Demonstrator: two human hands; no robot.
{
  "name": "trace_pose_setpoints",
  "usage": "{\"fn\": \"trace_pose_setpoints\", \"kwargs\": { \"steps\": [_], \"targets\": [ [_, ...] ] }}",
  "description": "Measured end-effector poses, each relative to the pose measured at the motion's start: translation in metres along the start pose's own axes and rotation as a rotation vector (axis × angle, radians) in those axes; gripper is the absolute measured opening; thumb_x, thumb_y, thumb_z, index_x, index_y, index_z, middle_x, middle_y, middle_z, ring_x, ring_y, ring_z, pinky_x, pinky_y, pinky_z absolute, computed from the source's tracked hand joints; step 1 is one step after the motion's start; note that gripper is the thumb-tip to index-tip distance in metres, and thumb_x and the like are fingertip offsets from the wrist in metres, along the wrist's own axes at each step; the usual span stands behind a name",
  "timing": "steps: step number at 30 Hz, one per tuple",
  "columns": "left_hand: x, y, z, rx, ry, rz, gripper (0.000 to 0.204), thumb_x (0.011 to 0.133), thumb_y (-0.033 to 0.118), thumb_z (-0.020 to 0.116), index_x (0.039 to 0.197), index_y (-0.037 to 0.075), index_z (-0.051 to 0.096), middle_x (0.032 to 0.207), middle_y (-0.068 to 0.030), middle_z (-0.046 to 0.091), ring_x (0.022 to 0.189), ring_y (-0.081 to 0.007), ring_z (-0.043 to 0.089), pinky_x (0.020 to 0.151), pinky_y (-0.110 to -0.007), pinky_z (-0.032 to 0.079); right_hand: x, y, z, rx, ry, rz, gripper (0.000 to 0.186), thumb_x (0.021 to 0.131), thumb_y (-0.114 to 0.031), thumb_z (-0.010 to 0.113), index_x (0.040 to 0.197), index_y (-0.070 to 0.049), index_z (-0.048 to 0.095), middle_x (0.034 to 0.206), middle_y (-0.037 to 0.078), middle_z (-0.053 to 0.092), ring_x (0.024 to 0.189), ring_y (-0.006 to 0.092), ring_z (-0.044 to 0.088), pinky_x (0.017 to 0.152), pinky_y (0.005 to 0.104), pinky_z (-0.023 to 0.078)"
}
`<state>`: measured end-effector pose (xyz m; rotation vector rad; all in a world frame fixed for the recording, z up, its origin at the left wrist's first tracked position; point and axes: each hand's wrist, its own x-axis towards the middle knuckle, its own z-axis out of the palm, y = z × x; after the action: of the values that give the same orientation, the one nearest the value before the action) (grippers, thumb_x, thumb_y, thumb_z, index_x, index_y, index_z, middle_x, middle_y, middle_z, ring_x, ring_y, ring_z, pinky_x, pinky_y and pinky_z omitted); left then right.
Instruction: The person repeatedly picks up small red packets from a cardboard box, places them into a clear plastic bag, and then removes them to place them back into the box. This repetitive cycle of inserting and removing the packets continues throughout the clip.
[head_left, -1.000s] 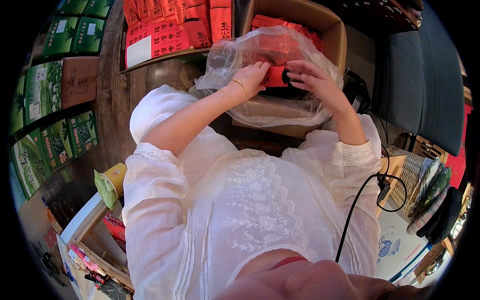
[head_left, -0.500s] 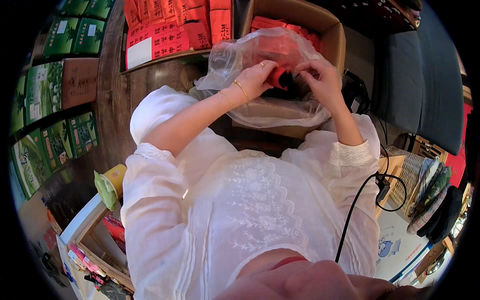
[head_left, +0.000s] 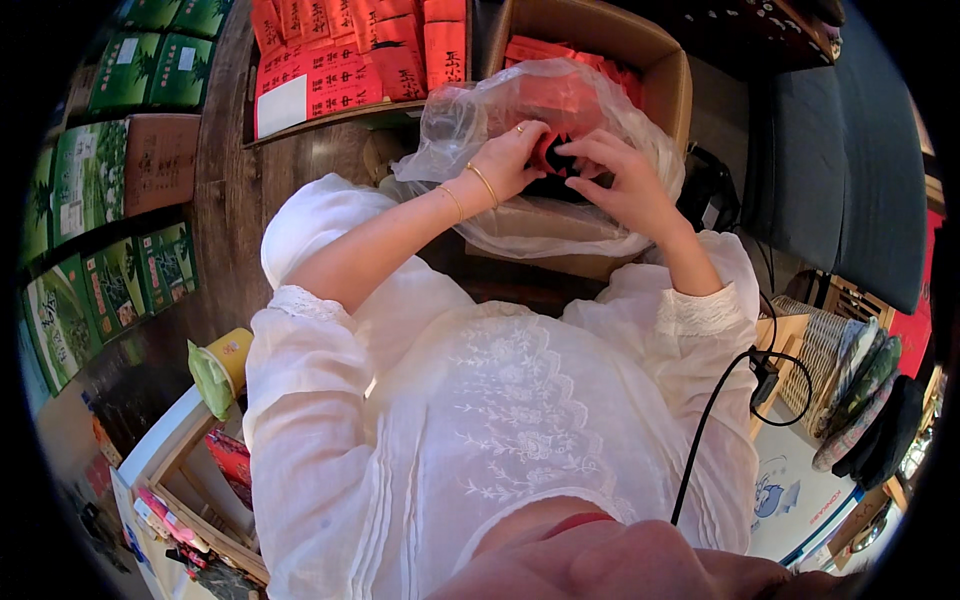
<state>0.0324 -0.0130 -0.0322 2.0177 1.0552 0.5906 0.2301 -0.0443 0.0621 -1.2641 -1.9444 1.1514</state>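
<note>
My left hand (head_left: 518, 157) is shut on a small red packet (head_left: 547, 150) with a dark opening at its top. My right hand (head_left: 610, 180) touches that opening with bent fingertips, its thumb apart from the index finger. Both hands are over a large crumpled translucent plastic bag (head_left: 450, 120) resting on a cardboard box (head_left: 540, 250); dark contents, too shadowed to identify, show beneath the packet. Behind the bag, another cardboard box (head_left: 662, 85) holds several red packets (head_left: 532, 50). Left of it, a tray (head_left: 360, 60) is full of red packets standing and lying in rows.
Green boxes (head_left: 90, 185) and a brown carton (head_left: 160, 165) are stacked along the left on the wooden floor (head_left: 225, 170). A yellow bin (head_left: 225, 355) sits at lower left. Dark padded seating (head_left: 840, 170), a wicker basket (head_left: 805, 360) and a looped black cable (head_left: 755, 350) are at right.
The red packet has turned, showing more of its dark opening. My right hand has moved down and left, its fingertips onto the packet. My left hand stays nearly in place.
</note>
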Motion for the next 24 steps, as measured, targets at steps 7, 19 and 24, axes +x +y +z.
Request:
{"fn": "trace_pose_setpoints", "kwargs": {
  "steps": [7,19,24],
  "targets": [
    [0.001,-0.004,0.001,0.019,0.050,0.083,0.053,0.070,0.007,0.074,0.115,0.008,0.047,0.105,-0.0134,0.056,0.094,-0.0342,0.058,0.077,-0.039,0.048,-0.001,0.006,0.001,-0.058,0.068,0.015,0.012,0.079,-0.002,0.067,0.091,-0.002,0.067,0.084,0.010,0.062,0.073,0.0204,0.061,0.066,0.0287,0.049],
    [0.004,0.003,-0.005,-0.019,0.054,-0.002,0.054,0.069,0.007,0.074,0.116,0.007,0.046,0.109,-0.0153,0.056,0.101,-0.0359,0.056,0.084,-0.039,0.048,0.004,0.017,-0.005,-0.065,0.431,0.074,0.013,0.082,-0.008,0.063,0.094,-0.004,0.067,0.084,0.008,0.064,0.077,0.0153,0.062,0.067,0.0264,0.048],
    [0.004,-0.008,-0.004,0.071,0.005,-0.025,0.054,0.070,0.007,0.074,0.116,0.007,0.046,0.110,-0.0156,0.056,0.102,-0.0356,0.056,0.085,-0.040,0.047,0.010,0.093,0.016,-0.127,-0.094,0.425,0.014,0.082,-0.008,0.056,0.091,-0.002,0.065,0.080,0.012,0.065,0.073,0.0209,0.063,0.065,0.0318,0.050]
  ]
}}
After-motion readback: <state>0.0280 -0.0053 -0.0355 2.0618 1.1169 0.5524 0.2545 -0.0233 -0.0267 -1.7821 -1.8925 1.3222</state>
